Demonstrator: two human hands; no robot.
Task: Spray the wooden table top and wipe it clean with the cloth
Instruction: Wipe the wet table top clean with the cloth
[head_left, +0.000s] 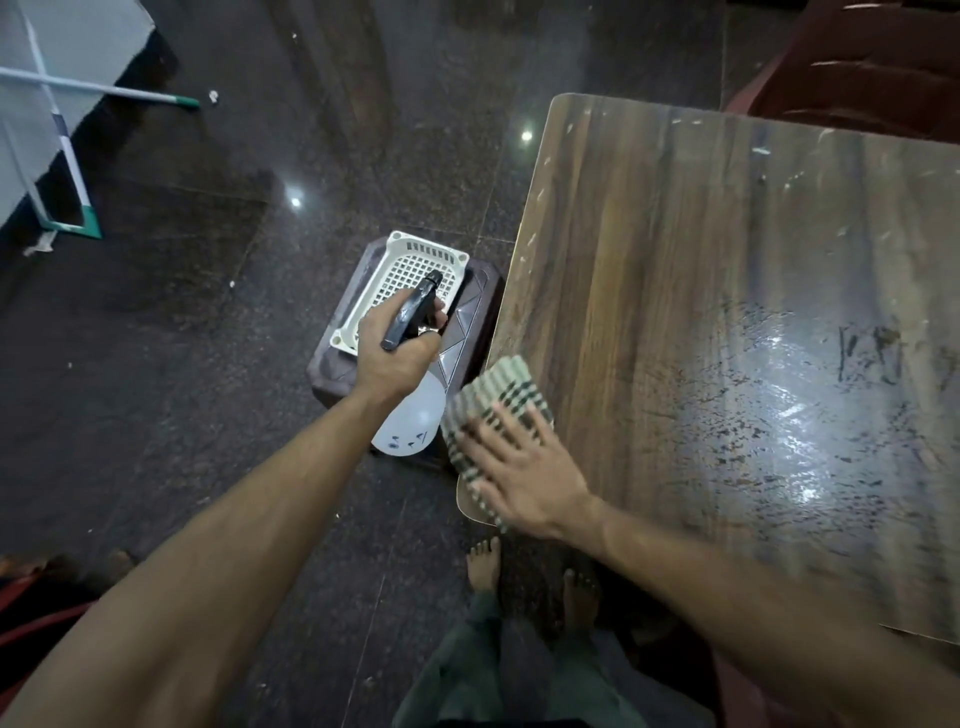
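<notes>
Two hands are busy at the near left corner of the brown wood-grain worktop (701, 270). The right hand (524, 462) lies flat with its fingers spread on a folded green-and-white checked cloth (493, 400), pressing it onto that corner, where the cloth overhangs the left edge a little. The left hand (397, 343) is off the worktop to the left, its fingers curled round the black trigger head of a white plastic spray bottle (415, 415), whose rounded body hangs down toward the near side below the wrist. Under that hand a cream-coloured slotted plastic basket (405, 265) sits on a dark brown plastic stool (467, 332), which stands on the dark speckled stone floor (208, 338) just beside the worktop. A wet, shiny patch with streaks and droplets covers the near right part of the wood. Pale scuffs mark the far part. Two bare feet (485, 564) stand on the floor near the worktop's near edge. A dark red plastic chair (857, 67) stands at the far right corner, and a white-and-green handled tool (67, 166) leans at the far left.
</notes>
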